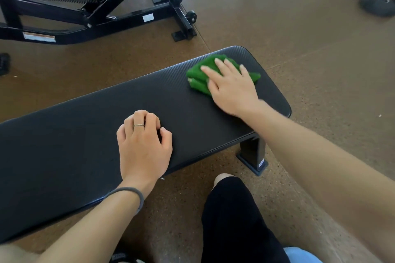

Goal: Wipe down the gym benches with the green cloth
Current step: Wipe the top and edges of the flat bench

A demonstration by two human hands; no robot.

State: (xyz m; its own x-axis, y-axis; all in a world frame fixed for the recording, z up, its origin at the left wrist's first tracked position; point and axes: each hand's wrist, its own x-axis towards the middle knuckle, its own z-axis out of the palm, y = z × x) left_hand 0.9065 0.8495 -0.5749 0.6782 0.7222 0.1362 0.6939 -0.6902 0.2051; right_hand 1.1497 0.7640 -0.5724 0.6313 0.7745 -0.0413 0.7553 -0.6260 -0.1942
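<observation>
A flat black padded gym bench (pixel 85 139) runs from the lower left to the upper right. A bunched green cloth (pixel 197 78) lies on the pad near its far right end. My right hand (pixel 230 87) presses flat on the cloth with straight, spread fingers. My left hand (pixel 143 145) rests on the middle of the pad with its fingers curled under, holding nothing. A ring shows on one finger and a grey band on the wrist.
An adjustable bench with a black steel frame (pixel 119 19) stands behind on the brown rubber floor. Black weight plates (pixel 378 4) lie at the upper right. The flat bench's leg (pixel 254 156) stands close to my knee in black shorts (pixel 233 215).
</observation>
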